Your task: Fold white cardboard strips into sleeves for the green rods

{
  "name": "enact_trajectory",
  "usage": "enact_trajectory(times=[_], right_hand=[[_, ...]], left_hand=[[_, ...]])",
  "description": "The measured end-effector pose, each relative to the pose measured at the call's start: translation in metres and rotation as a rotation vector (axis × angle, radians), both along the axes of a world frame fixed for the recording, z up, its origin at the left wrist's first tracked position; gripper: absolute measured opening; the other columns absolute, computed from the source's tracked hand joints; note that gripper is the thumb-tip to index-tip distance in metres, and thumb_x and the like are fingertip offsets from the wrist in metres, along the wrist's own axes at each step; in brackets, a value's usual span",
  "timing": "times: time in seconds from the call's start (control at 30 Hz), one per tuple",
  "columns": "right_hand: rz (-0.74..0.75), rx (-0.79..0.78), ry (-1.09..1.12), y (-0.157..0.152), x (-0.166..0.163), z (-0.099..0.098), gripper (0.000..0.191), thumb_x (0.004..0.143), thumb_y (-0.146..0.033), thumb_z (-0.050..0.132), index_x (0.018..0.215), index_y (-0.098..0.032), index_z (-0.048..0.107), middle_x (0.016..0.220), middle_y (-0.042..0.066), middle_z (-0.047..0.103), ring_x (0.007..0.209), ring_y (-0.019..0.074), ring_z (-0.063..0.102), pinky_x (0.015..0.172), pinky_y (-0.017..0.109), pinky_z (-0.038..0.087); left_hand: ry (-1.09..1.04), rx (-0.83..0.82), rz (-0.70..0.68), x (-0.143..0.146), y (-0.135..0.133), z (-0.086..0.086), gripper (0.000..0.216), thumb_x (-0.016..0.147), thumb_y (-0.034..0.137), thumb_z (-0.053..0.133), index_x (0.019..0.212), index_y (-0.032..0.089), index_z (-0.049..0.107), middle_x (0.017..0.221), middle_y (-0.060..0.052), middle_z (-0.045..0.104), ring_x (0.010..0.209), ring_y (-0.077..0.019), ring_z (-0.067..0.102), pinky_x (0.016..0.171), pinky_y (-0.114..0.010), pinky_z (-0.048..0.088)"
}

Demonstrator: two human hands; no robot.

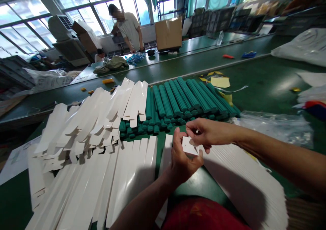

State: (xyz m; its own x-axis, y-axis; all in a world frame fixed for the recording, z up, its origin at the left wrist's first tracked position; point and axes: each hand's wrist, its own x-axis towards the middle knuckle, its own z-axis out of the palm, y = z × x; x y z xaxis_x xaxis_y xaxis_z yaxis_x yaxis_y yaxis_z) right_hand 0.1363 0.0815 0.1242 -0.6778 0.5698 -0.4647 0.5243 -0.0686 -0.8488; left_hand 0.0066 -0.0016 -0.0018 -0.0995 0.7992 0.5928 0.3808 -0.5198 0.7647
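Note:
My left hand (182, 158) is wrapped around a white cardboard box (187, 146), whose small end faces up toward me. The fingers of my right hand (203, 133) are bent and pressed at that end of the box, by its flap; whether they pinch the flap is hard to make out. Just beyond my hands lies a pile of green ribbed rods (178, 97). Close on my right is a fanned stack of flat white cartons (236, 175). Formed white boxes (134, 158) lie in a row to my left.
More white boxes with loose end flaps (89, 118) are heaped at the left. Clear plastic bags (277, 126) lie at the right. Across the green table (163, 70), a person (131, 30) stands near a brown carton (168, 34). A red-handled tool (228, 56) lies farther back.

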Motion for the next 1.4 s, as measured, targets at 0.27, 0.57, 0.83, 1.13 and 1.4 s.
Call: enact_trajectory(times=[0.27, 0.57, 0.83, 1.13, 1.4], right_hand=[[-0.115, -0.101, 0.147, -0.007, -0.003, -0.018, 0.028, 0.072, -0.028, 0.068, 0.068, -0.019, 0.041, 0.048, -0.01, 0.046, 0.035, 0.0065, 0.048, 0.035, 0.015, 0.034], [-0.156, -0.119, 0.306, -0.018, 0.001, -0.025, 0.019, 0.069, -0.022, 0.064, 0.069, -0.018, 0.046, 0.051, -0.008, 0.05, 0.042, 0.0069, 0.051, 0.04, 0.015, 0.032], [-0.26, -0.217, 0.428, -0.023, 0.005, -0.035, 0.022, 0.071, -0.027, 0.068, 0.071, -0.017, 0.048, 0.047, -0.008, 0.047, 0.041, 0.0075, 0.047, 0.045, 0.019, 0.04], [-0.454, 0.484, -0.433, -0.049, 0.049, -0.15, 0.028, 0.086, -0.044, 0.056, 0.086, -0.016, 0.052, 0.086, 0.009, 0.058, 0.08, 0.0224, 0.058, 0.072, 0.036, 0.047], [-0.357, 0.628, -0.985, -0.085, 0.064, -0.241, 0.03, 0.086, -0.024, 0.053, 0.107, -0.003, 0.059, 0.103, 0.026, 0.06, 0.095, 0.0387, 0.062, 0.082, 0.049, 0.039]], left_hand=[[0.049, -0.03, 0.027, -0.007, -0.001, -0.001, 0.089, 0.071, 0.017, 0.069, 0.145, 0.016, 0.021, 0.11, -0.013, 0.064, 0.089, -0.0237, 0.069, 0.076, -0.035, 0.06], [-0.003, 0.022, 0.062, -0.005, -0.006, -0.006, 0.077, 0.073, 0.023, 0.071, 0.138, 0.017, 0.029, 0.106, -0.012, 0.066, 0.082, -0.0205, 0.071, 0.07, -0.031, 0.061], [0.065, 0.028, 0.123, -0.003, -0.009, -0.009, 0.055, 0.074, 0.024, 0.068, 0.123, 0.018, 0.043, 0.102, -0.011, 0.065, 0.081, -0.0192, 0.07, 0.069, -0.03, 0.06], [0.151, -0.467, 0.296, -0.041, 0.043, 0.023, 0.053, 0.08, 0.035, 0.067, 0.124, 0.013, 0.047, 0.099, -0.013, 0.068, 0.085, -0.0245, 0.07, 0.073, -0.036, 0.057], [1.044, -0.54, -0.021, -0.019, 0.021, -0.071, 0.098, 0.071, 0.041, 0.079, 0.152, 0.026, 0.025, 0.163, -0.016, 0.016, 0.149, -0.0434, 0.009, 0.11, -0.075, 0.011]])
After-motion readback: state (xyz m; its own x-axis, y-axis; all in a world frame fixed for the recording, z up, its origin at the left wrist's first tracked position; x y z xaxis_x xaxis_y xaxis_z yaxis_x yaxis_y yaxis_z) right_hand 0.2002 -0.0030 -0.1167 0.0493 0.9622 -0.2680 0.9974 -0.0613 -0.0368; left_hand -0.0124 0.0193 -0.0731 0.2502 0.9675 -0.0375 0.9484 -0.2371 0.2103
